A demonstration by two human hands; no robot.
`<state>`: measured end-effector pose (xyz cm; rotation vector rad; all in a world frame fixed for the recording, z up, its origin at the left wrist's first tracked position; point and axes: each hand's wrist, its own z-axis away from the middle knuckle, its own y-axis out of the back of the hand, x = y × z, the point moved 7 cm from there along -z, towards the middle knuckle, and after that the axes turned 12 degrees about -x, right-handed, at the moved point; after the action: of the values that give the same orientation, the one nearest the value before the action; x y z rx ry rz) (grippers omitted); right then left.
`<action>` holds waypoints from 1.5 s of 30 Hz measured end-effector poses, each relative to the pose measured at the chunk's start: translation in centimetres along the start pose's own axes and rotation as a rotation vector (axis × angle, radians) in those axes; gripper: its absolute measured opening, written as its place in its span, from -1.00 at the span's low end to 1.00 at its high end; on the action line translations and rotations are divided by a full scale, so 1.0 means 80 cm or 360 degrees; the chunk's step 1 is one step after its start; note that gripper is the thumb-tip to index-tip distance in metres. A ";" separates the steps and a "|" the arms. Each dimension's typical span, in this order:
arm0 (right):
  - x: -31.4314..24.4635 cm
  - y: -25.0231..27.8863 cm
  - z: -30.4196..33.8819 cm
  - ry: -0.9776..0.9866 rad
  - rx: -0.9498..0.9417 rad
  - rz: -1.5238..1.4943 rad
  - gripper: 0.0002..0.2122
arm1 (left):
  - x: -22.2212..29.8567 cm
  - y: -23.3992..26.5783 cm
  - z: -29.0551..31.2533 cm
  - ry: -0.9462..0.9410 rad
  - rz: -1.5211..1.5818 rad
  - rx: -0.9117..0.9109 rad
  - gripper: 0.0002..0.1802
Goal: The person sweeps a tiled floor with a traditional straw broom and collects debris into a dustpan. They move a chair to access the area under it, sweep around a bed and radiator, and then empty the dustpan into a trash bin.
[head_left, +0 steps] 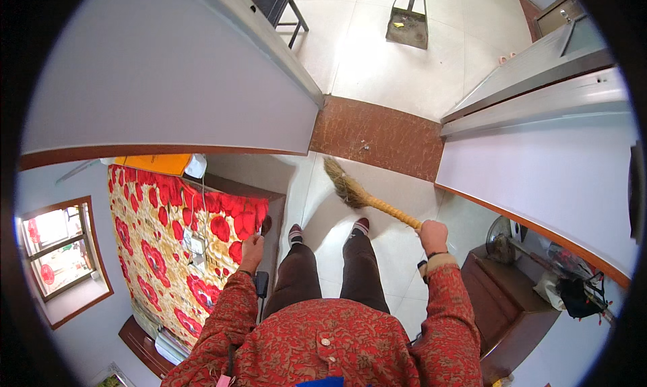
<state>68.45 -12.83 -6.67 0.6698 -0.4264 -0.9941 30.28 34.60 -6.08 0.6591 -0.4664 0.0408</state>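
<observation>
My right hand (pixel 433 238) is closed around the yellow wrapped handle of a straw broom (pixel 387 210). The broom slants down to the left, and its bristles rest on the pale tiles just ahead of my feet. A little grey debris (pixel 364 147) lies beyond them on the brown threshold strip (pixel 387 127). Beside the edge of the bed, my left hand (pixel 251 253) has its fingers curled closed; whether a small thing is in them I cannot make out. Red and yellow flowered bedding (pixel 162 252) spreads next to that hand.
Past the doorway a long-handled dustpan (pixel 408 31) with bits in it stands on the floor, and a black stool (pixel 276 10) is at the upper left. White door panels (pixel 168 70) flank the opening. A brown cabinet (pixel 492 299) stands at my right.
</observation>
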 end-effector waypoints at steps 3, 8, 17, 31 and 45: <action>0.030 0.015 -0.028 -0.0075 0.0034 0.0015 -0.66 | 0.039 -0.004 -0.016 -0.0074 -0.0016 0.0010 -0.67; 0.066 0.080 -0.015 0.0100 0.0146 0.0000 -0.72 | 0.099 -0.020 -0.039 -0.0186 0.0030 -0.0131 -0.65; 0.194 0.079 0.157 -0.0636 -0.0830 -0.0399 -0.73 | 0.261 -0.045 -0.134 -0.0503 -0.0082 -0.0590 -0.66; 0.114 -0.039 0.198 -0.1266 -0.1507 -0.1579 -0.72 | 0.724 -0.082 -0.330 -0.0901 -0.0473 -0.0582 -0.69; 0.130 0.296 -0.018 -0.0451 -0.1722 -0.1267 -0.61 | 1.135 -0.083 -0.570 -0.0906 -0.0861 -0.0510 -0.59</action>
<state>89.15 -12.61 8.89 -0.3441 0.2043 -1.8569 131.33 46.69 -2.43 0.4549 -0.8053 -0.7363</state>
